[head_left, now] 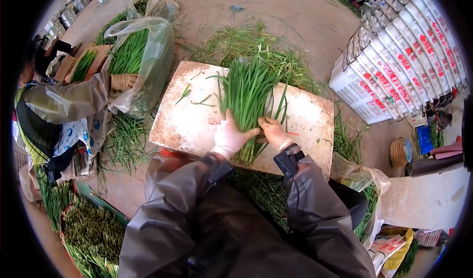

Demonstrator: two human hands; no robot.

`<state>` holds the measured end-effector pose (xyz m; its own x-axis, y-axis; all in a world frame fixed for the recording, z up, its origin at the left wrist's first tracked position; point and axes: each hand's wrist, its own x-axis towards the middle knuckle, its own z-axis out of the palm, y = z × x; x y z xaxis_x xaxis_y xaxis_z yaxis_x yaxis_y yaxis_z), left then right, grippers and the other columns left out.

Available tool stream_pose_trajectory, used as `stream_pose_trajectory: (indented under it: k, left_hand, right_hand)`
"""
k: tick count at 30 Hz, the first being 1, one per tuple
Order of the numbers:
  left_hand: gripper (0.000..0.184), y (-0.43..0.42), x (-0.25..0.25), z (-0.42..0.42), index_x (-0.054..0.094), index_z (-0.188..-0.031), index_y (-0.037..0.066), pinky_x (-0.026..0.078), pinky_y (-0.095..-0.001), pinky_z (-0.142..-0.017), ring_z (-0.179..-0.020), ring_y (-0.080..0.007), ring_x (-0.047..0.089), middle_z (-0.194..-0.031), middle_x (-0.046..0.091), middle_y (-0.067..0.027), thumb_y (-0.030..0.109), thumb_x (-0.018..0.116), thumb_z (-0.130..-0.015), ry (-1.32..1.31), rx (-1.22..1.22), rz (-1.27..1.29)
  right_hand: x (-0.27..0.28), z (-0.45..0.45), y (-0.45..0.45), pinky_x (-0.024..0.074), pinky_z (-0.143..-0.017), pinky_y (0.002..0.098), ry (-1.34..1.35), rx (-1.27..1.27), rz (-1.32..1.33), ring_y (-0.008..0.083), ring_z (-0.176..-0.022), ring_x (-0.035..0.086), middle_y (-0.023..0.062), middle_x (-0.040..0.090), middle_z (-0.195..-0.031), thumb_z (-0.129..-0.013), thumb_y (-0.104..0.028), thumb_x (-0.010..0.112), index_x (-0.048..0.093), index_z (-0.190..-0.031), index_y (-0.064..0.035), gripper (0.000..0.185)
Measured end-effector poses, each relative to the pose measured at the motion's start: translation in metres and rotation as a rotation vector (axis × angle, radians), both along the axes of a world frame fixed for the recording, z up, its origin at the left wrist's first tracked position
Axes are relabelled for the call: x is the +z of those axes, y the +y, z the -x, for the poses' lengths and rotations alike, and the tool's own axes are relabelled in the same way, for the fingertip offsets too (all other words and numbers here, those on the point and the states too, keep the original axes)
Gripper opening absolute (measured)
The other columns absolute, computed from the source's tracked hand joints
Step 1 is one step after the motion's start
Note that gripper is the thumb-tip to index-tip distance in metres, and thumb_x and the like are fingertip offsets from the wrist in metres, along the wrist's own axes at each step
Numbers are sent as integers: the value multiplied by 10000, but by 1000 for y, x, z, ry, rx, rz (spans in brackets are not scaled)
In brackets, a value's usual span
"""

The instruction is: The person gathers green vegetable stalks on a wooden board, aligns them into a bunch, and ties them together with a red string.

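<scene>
2 hands (231, 136) angle inward against green stalks (249, 91).

A gloved left hand (232, 135) clasps a bundle of green leaves (249, 93) on a stained worktop (309, 125), right hand (275, 133) alongside.

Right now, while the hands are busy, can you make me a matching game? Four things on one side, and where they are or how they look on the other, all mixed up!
Things
1. Bunch of green stalks
2. Board
3. Stacked crates
4. The other person's hand

Clues
A. White with red writing
B. At a clear plastic bag
C. Between the left hand and the right hand
D. Pale with brown stains, under the stalks

Right pairs: 1-C, 2-D, 3-A, 4-B
</scene>
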<state>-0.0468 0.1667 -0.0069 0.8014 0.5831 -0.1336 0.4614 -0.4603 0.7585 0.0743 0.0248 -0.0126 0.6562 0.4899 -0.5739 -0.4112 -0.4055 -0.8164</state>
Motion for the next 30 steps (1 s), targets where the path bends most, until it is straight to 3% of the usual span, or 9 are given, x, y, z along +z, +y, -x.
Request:
stream_pose_trajectory:
  k: [6,11,17,20,21,24,25,28,30]
  left_hand:
    - [1335,-8,-8,-3,262,-1596,-93,411,-470,-1173,-1453,-466,427,-1581,387,-338,620,911,-672,23,-3,-101]
    - [1282,-10,-18,-3,275,-1595,-76,426,-486,-1155,-1427,-468,449,-1577,393,-336,566,914,-688,-12,27,-135]
    - [1256,-9,-26,-3,280,-1600,-46,448,-499,-1132,-1409,-469,462,-1573,401,-318,558,906,-693,-55,31,-130]
    - [1271,-9,-25,-3,278,-1604,-54,426,-487,-1153,-1431,-463,443,-1584,395,-312,571,906,-693,-35,41,-152]
    - [1284,-9,-22,-2,280,-1603,-64,409,-478,-1170,-1443,-458,432,-1592,388,-311,580,910,-689,-32,41,-128]
    - [1289,-10,-20,-2,283,-1604,-69,391,-471,-1188,-1463,-457,409,-1598,381,-314,585,912,-688,-18,46,-112]
    - [1287,-10,-21,-3,283,-1604,-68,389,-472,-1189,-1465,-458,407,-1597,382,-315,583,912,-688,-6,46,-109]
    - [1271,-11,-19,-3,291,-1602,-64,384,-479,-1191,-1457,-461,415,-1585,398,-318,570,911,-691,-4,43,-120]
    - [1263,-11,-16,-2,297,-1599,-63,382,-482,-1192,-1454,-460,418,-1581,405,-316,565,911,-692,-16,38,-117]
  right_hand:
    - [-1,-13,-23,589,-731,350,-83,48,30,202,-937,740,97,746,-1104,-1092,-338,578,634,-1341,28,446]
    - [-17,-23,-38,603,-736,302,-364,29,-71,184,-858,726,98,734,-1012,-1043,-63,627,689,-1169,55,184]
    - [-6,-26,-25,571,-715,291,-331,-90,-152,160,-776,697,91,724,-905,-976,-77,684,687,-1086,47,166]
    - [-7,-34,-12,571,-710,282,-379,-105,-49,146,-754,693,84,716,-878,-959,-100,712,695,-1074,37,179]
    - [-4,-34,-9,572,-756,320,-425,-122,-6,195,-797,713,112,739,-899,-946,-218,746,709,-1088,27,286]
    - [-15,-48,9,562,-833,370,-546,-150,147,270,-875,730,150,761,-940,-930,-357,756,726,-1097,21,415]
    - [-19,-52,10,543,-898,404,-539,-164,184,328,-945,728,178,771,-972,-904,-478,750,750,-1078,6,514]
    - [-43,-72,22,545,-905,400,-426,-180,244,335,-968,736,185,778,-982,-883,-497,759,773,-1077,-8,526]
    - [-51,-78,25,547,-921,395,-495,-153,245,345,-1019,744,200,785,-1043,-873,-486,759,777,-1157,-19,548]
